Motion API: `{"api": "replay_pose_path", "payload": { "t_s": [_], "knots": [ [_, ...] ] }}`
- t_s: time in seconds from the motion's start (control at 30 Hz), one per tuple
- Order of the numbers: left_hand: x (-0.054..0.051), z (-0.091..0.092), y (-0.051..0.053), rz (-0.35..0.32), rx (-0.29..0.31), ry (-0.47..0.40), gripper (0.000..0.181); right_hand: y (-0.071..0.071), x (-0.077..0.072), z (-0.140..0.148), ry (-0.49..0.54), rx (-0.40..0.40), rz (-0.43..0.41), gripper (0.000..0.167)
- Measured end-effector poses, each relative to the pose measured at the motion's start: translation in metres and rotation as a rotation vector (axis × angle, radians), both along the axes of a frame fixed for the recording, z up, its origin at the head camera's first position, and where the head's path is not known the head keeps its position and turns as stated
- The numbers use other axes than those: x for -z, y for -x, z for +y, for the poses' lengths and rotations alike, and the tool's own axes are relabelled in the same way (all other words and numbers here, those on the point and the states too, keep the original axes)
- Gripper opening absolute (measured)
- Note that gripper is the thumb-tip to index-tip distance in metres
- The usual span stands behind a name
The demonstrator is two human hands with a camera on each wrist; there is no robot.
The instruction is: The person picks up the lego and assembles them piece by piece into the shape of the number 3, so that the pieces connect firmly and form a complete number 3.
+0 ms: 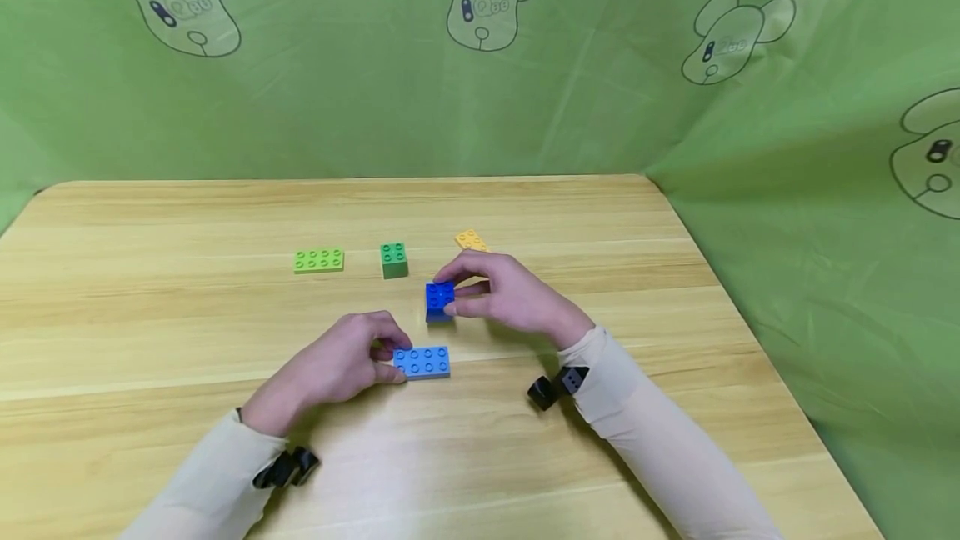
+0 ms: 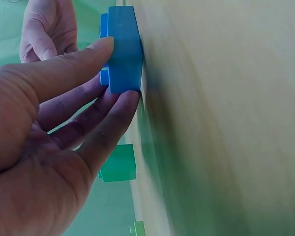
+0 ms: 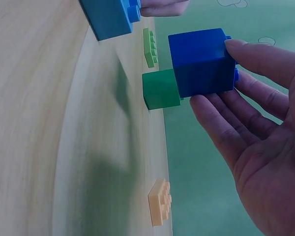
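Green cloth [image 1: 337, 115] with outlined animal heads [image 1: 483, 2] across top and right of head view; pale wood-grain tabletop [image 1: 187, 307] below, rounded back corners, glare at lower centre.

Dark blue brick [image 1: 439, 302]: blocky, glossy, two-by-two studs on top, centre of frame. Right hand [image 1: 513, 294] pinches it, thumb on near side, fingers on far side; right wrist view shows it raised off the wood. Light blue brick [image 1: 423, 362]: longer, two-by-four studs, flat smooth sides, just below centre, studs up. Left hand [image 1: 341, 361] grips its left end between thumb and fingers; cannot tell if its base touches wood. Bricks near each other, apart.

Behind them, on the table: lime plate [image 1: 318, 261], thin, two-by-four, left of centre; green brick [image 1: 393, 261], two-by-two, upright, near centre; yellow plate [image 1: 470, 240], set at an angle, just beyond right hand. Cream sleeves [image 1: 645, 432], black wrist devices [image 1: 287, 467] strapped on both.
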State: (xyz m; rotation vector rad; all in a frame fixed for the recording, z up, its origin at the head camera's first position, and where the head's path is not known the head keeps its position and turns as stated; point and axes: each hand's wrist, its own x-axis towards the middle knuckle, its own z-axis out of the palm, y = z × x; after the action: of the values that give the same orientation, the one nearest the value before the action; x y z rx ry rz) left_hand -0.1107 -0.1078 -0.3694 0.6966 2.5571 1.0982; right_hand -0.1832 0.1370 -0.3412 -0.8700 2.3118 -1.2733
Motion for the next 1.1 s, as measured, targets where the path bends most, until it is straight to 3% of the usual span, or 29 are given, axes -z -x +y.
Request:
{"api": "replay_pose_path", "payload": {
  "t_s": [1.1],
  "knots": [
    [0.001, 0.001, 0.000, -0.016, -0.001, 0.011, 0.024, -0.016, -0.003, -0.001, 0.057, -0.105, -0.047, 0.031]
  ]
}}
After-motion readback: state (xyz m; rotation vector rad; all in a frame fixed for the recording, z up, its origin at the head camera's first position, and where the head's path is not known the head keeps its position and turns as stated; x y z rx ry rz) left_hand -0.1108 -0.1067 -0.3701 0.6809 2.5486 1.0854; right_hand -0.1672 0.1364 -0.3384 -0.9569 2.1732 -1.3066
